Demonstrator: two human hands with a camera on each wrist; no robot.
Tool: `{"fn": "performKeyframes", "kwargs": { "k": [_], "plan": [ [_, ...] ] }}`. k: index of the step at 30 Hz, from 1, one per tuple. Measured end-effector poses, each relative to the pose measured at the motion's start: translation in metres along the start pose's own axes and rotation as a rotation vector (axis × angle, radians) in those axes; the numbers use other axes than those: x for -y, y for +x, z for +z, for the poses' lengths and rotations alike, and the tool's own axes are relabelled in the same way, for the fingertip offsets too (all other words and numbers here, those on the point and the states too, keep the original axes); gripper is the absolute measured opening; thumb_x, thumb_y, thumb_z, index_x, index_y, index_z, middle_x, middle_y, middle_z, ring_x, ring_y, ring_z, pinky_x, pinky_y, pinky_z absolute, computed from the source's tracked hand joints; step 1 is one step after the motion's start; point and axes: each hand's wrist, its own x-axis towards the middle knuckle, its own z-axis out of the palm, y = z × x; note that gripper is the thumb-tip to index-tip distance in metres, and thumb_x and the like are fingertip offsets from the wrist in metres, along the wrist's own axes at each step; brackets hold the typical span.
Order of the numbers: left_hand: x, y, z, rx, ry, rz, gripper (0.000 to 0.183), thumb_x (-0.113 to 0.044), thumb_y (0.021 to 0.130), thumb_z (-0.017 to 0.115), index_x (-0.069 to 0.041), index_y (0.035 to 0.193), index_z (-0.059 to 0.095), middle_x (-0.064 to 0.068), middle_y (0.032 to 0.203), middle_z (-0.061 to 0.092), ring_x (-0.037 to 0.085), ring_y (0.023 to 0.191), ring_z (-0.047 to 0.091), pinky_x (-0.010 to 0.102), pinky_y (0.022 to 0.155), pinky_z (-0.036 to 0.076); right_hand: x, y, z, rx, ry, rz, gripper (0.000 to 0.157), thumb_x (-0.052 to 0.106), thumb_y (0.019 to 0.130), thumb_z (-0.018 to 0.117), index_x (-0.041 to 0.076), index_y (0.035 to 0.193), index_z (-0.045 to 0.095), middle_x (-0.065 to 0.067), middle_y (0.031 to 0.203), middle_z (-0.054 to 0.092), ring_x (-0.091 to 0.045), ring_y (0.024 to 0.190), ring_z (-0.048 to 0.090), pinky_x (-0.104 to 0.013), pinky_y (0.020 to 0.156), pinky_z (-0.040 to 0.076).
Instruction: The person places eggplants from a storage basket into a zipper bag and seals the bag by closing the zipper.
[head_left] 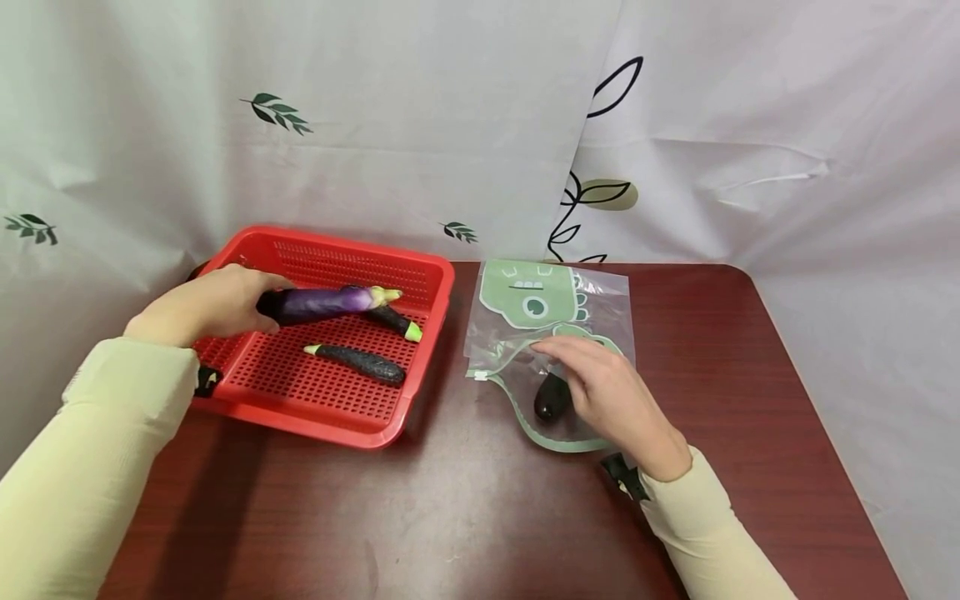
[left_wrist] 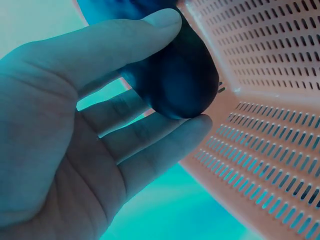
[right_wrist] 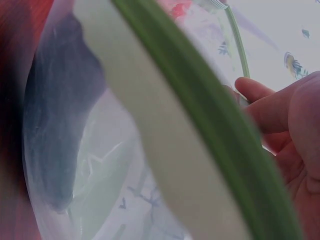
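My left hand (head_left: 221, 302) grips the dark blunt end of a purple eggplant (head_left: 318, 304), raised over a red perforated basket (head_left: 258, 362). Its pale stem points right. In the left wrist view, thumb and fingers wrap the eggplant's rounded end (left_wrist: 185, 85). Two thinner dark eggplants lie inside the basket, one in front (head_left: 363, 364) and one partly hidden behind (head_left: 408, 330). On the right, a clear zip bag (head_left: 558, 446) with green trim lies with its mouth spread. My right hand (head_left: 611, 392) pinches its far rim. A dark eggplant (head_left: 550, 398) rests inside the bag, partly covered by that hand.
Everything stands on a dark reddish-brown table (head_left: 420, 525). A white curtain (head_left: 360, 150) with leaf prints hangs behind it and along the sides. A white slider (head_left: 481, 376) sits at the bag's left corner, a short gap from the basket.
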Motion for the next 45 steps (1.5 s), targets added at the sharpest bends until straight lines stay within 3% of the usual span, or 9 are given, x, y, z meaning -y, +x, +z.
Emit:
{"fn": "performKeyframes", "kwargs": {
  "k": [4,14,25,32,45],
  "plan": [
    [-0.001,-0.006,-0.004,-0.023,-0.007,-0.005,0.062,-0.026,0.072,0.078,-0.007,0.126,0.056,0.020,0.116,0.059,0.037,0.106,0.053,0.053,0.082,0.043,0.000,0.000,0.000,0.005,0.000,0.006,0.042,-0.006,0.084,0.047,0.014,0.118,0.063,0.002,0.115,0.061,-0.012,0.110,0.055,-0.025,0.097,0.037],
    [-0.007,-0.019,-0.009,-0.101,-0.007,0.005,0.054,-0.019,0.072,0.077,-0.005,0.121,0.059,0.015,0.101,0.063,0.029,0.085,0.058,0.049,0.075,0.046,0.000,-0.001,0.001,0.001,0.007,0.005,0.042,-0.005,0.084,0.046,0.014,0.117,0.063,0.001,0.114,0.062,-0.012,0.109,0.055,-0.026,0.097,0.037],
    [-0.019,-0.030,-0.011,-0.171,-0.009,0.013,0.054,-0.017,0.073,0.076,-0.003,0.122,0.057,0.017,0.102,0.064,0.032,0.083,0.059,0.050,0.073,0.044,0.000,-0.003,0.003,0.005,0.009,0.009,0.042,-0.005,0.084,0.046,0.014,0.118,0.062,0.002,0.115,0.061,-0.012,0.110,0.055,-0.025,0.097,0.037],
    [-0.025,-0.039,-0.008,-0.194,-0.015,-0.026,0.056,-0.018,0.073,0.075,-0.004,0.123,0.056,0.019,0.103,0.063,0.035,0.086,0.058,0.052,0.074,0.043,0.000,-0.001,0.003,0.007,0.002,0.002,0.042,-0.005,0.085,0.046,0.014,0.118,0.062,0.002,0.115,0.061,-0.012,0.110,0.055,-0.025,0.097,0.037],
    [-0.036,-0.047,-0.002,-0.262,-0.053,-0.035,0.055,-0.019,0.073,0.075,-0.004,0.122,0.057,0.014,0.092,0.065,0.030,0.079,0.057,0.050,0.072,0.043,-0.001,0.000,0.002,0.007,-0.003,-0.004,0.042,-0.005,0.084,0.045,0.013,0.118,0.062,0.001,0.115,0.062,-0.013,0.110,0.055,-0.025,0.098,0.037]
  ]
}}
